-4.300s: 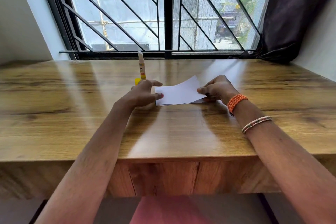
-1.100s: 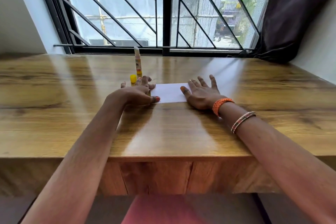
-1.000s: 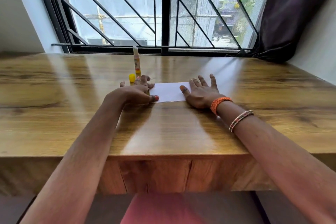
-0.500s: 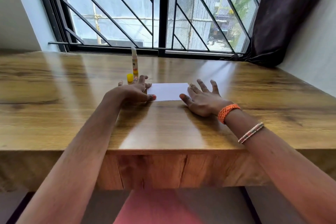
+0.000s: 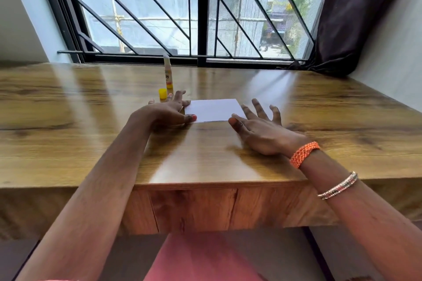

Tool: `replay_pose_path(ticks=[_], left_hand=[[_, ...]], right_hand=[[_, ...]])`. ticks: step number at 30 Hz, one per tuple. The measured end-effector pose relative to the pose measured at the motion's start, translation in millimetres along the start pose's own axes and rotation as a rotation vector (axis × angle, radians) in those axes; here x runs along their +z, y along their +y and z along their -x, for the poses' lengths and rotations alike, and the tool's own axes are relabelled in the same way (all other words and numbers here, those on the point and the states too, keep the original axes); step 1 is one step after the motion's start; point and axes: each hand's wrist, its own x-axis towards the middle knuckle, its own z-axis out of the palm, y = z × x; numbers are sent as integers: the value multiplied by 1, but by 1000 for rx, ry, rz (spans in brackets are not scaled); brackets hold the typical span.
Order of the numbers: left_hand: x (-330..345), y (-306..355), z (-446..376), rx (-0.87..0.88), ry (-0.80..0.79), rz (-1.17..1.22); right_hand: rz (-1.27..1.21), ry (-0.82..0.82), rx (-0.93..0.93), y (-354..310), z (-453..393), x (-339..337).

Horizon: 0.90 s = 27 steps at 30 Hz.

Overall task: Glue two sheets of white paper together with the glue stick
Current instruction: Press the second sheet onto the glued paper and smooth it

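Since a moment ago your right hand has slid off the white paper toward the near right, so now only its thumb tip meets the sheet's near right corner; its fingers are spread wide, holding nothing, and hover low over the wooden desk. Your left hand has stayed put, fingers loosely splayed and pressing on the paper's left edge, gripping nothing.

You look close to finished. The paper lies flat at the desk's middle as one neat rectangle, with a thin dark line along its near edge that suggests two sheets stacked flush. Whether the glue has taken you cannot tell from here. What seems left is a last press, then recapping.

Just beyond your left hand, the glue stick stands upright, a slim pale tube with a yellow and orange band low down. Its small yellow cap sits beside it on the desk, so it is still open. That desktop is glossy, with warm wood grain throwing back window light; the paper is matte and crisp-edged.
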Motion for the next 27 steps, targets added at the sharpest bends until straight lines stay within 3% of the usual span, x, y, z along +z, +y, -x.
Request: replay_pose_path(ticks=[15,27], left_hand=[[0,0,2,-13,21,17],[0,-4,-1,8,16,23]], right_hand=[[-95,-44,-154,-44,-19,7],[-15,-16,42,17,4,-12]])
